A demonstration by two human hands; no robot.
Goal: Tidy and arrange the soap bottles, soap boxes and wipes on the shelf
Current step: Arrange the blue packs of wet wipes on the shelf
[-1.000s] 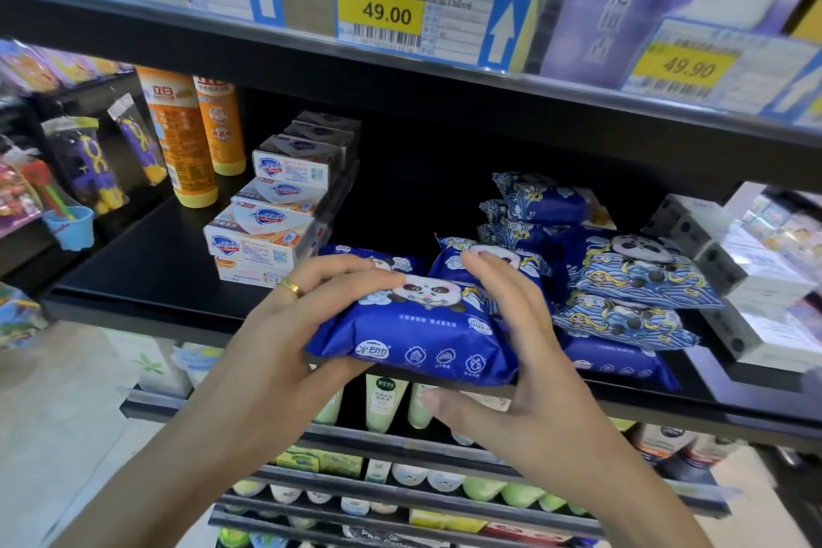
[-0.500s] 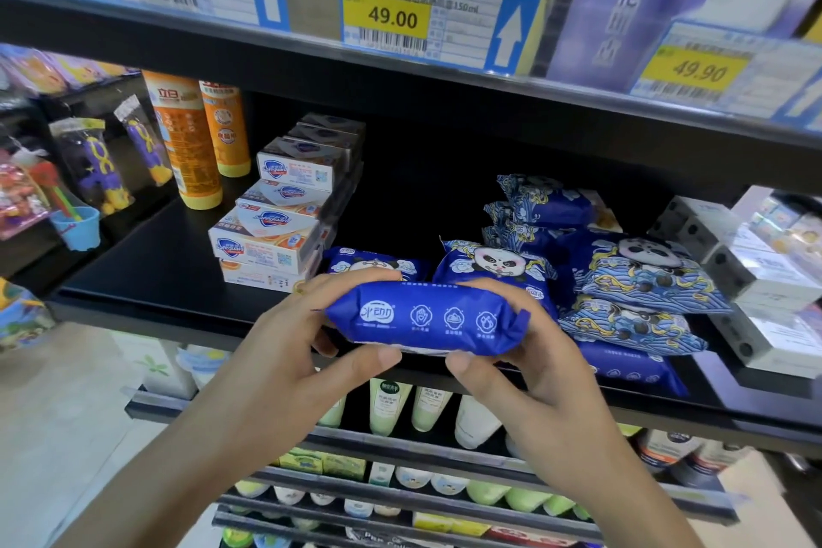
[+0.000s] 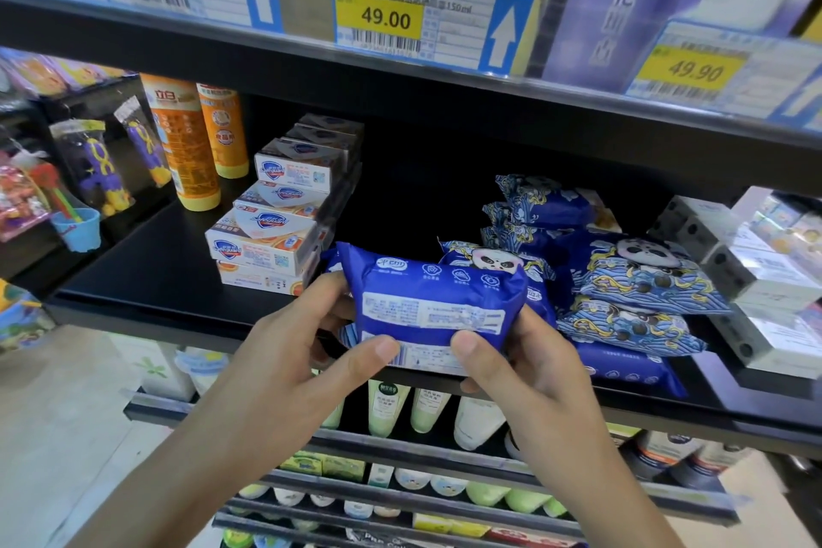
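On the black shop shelf, centre frame, your left hand and right hand both grip a blue wipes pack, label side facing you, just in front of the Safeguard soap boxes.

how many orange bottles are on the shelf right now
2. The front bottle stands at the shelf's left end; the back bottle stands just right of it, nearer the back. More may be hidden behind them.

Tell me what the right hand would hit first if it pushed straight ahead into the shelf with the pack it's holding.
Probably the panda-print wipes pack just behind the held wipes pack; the right hand points up toward it. Depth is unclear, so the gap between them can't be judged.
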